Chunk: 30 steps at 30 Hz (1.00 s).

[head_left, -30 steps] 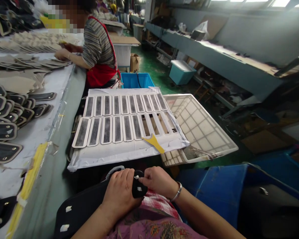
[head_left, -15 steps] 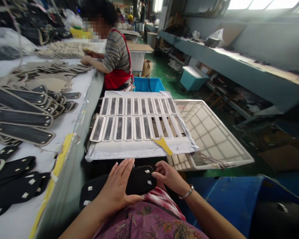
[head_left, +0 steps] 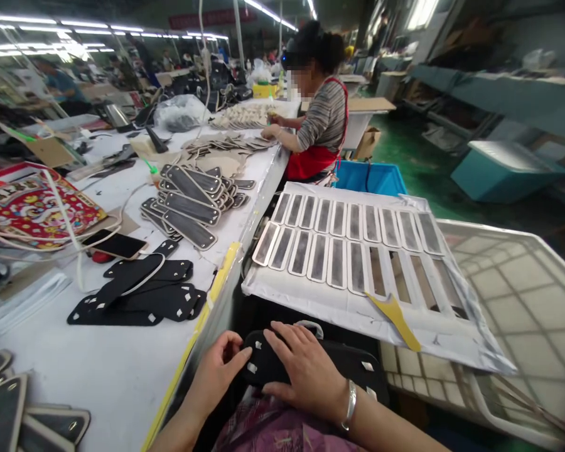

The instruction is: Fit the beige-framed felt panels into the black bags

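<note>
A long black padded piece [head_left: 354, 366] with small white tabs lies across my lap. My left hand [head_left: 219, 371] is curled round its left end, thumb on top. My right hand [head_left: 307, 371] rests flat on its middle with the fingers spread out. Just beyond them a white board [head_left: 311, 300] carries two rows of grey strips [head_left: 338, 245] in white frames, and a yellow scraper [head_left: 396, 318] lies on its near edge.
The white worktable [head_left: 98, 364] on my left holds a pile of black tabbed pieces [head_left: 144, 295], stacked edged strips [head_left: 188, 202], a phone [head_left: 115, 244] and cables. A co-worker [head_left: 321, 122] works further along it. A white lattice crate [head_left: 513, 295] stands at right, a blue bin [head_left: 371, 178] behind the board.
My view has swung left and up, bringing the worktable in. My right hand went from the piece's right end to lying flat on it. My left hand shifted to its left end.
</note>
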Tool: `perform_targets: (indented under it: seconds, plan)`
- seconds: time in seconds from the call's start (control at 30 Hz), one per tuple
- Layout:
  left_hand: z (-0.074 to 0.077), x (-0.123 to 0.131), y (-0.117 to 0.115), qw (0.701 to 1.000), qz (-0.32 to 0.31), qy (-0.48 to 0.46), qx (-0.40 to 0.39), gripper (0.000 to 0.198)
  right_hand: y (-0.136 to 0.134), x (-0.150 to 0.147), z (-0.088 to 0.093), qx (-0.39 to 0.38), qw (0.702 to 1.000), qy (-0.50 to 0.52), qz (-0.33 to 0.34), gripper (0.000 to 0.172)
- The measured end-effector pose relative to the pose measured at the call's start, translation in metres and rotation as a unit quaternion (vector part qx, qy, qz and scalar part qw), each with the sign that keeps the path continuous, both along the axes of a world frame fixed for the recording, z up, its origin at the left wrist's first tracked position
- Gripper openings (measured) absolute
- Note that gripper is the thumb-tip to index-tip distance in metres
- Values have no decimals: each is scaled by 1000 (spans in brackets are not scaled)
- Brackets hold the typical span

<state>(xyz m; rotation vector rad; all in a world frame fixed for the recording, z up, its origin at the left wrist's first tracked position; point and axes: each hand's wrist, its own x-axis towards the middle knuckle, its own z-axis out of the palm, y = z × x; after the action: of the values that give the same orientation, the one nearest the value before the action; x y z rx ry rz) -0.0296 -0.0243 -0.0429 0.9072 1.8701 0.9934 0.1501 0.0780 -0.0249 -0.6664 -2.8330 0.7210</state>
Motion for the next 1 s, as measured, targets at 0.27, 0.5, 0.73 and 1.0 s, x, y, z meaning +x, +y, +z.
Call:
perform_targets:
  seconds: [0.27,0.5,0.73,1.0]
  plan:
    - [-6,-12,6,998,-28,-63,-4,22,0,-5,-3,-6,999,-34,3,75]
    - [-10,-16,5,995,-54,-85,3,18,-1,-13,-5,-13,998,-56,2,72]
    - [1,-22,9,993,-108,53,-15,18,-2,-6,-4,-14,998,-58,9,79]
    - [12,24,31,884,-243,379,125,68,34,139,2,-128,946,64,-290,54]
